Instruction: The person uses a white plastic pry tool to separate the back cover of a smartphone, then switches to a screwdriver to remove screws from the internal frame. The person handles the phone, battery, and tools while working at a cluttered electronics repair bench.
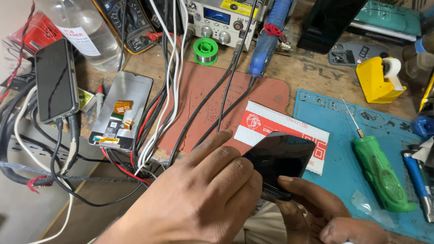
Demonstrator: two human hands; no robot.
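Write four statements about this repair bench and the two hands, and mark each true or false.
1. Both hands, the left hand and the right hand, hold a dark phone. True.
2. The green screwdriver lies on the red mat. False: it lies on the blue mat.
3. A green solder spool stands above the red mat. True.
4. The yellow tape dispenser is in the left hand. False: it sits on the bench, apart from both hands.
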